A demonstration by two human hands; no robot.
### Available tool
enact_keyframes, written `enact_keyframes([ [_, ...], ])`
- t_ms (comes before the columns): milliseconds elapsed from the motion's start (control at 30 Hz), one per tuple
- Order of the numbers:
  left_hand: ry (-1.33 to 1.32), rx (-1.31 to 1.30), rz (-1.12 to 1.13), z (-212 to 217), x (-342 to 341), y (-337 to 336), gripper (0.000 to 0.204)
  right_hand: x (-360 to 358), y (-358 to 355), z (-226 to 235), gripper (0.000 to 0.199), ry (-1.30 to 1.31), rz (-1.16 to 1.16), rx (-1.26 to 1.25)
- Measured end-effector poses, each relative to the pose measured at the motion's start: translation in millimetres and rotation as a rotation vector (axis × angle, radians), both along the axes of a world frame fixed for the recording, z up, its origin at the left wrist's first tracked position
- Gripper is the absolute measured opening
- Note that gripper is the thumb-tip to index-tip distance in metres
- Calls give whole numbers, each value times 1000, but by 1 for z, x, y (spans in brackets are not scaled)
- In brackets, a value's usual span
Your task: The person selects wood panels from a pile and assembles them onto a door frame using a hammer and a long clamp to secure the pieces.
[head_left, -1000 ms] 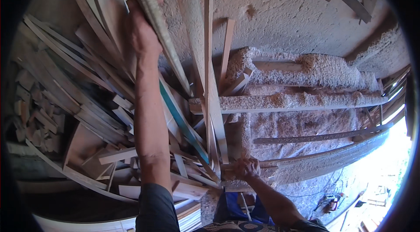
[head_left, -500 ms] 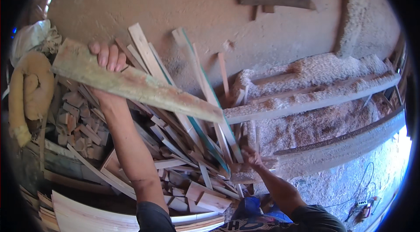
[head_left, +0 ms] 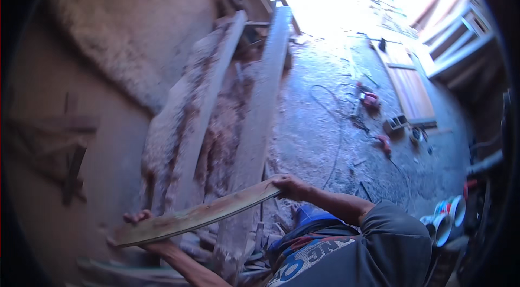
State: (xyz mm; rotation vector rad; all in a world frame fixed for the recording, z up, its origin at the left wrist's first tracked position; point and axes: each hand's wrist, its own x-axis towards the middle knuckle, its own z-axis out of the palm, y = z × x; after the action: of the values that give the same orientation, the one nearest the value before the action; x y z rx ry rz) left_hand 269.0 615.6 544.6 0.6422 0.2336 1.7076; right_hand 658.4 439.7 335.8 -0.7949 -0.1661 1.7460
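A long, slightly curved wooden board [head_left: 203, 212] stretches between my two hands, its near edge worn and pale. My left hand [head_left: 138, 216] wraps round its left end, with fingers over the far edge. At the other end my right hand [head_left: 294, 187] is closed on the board's tip. Beneath the board run two long beams, one of them a broad grey beam [head_left: 254, 119] dusted with sawdust. Below my left forearm lie wood scraps [head_left: 203, 243], partly hidden and blurred.
Heaped sawdust [head_left: 179, 103] lies along the wall beside the beams. Out on the dusty floor are red power tools [head_left: 370, 99] with trailing cords, and a wooden panel [head_left: 406, 89]. White buckets [head_left: 441, 227] stand at the right, near stacked timber frames [head_left: 460, 43].
The view has swung right, toward the bright doorway. The board has come down and across the body; my right hand, formerly low by the scraps, now grips its right end.
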Motion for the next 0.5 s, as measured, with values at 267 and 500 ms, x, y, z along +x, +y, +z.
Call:
enact_keyframes([
  [267,195,-394,-780,-59,244,-15,66,206,-166,-25,27,-220,-999,-114],
  [500,657,-157,-1482,-128,304,59,59,311,-201,-11,24,-366,-1387,-359],
])
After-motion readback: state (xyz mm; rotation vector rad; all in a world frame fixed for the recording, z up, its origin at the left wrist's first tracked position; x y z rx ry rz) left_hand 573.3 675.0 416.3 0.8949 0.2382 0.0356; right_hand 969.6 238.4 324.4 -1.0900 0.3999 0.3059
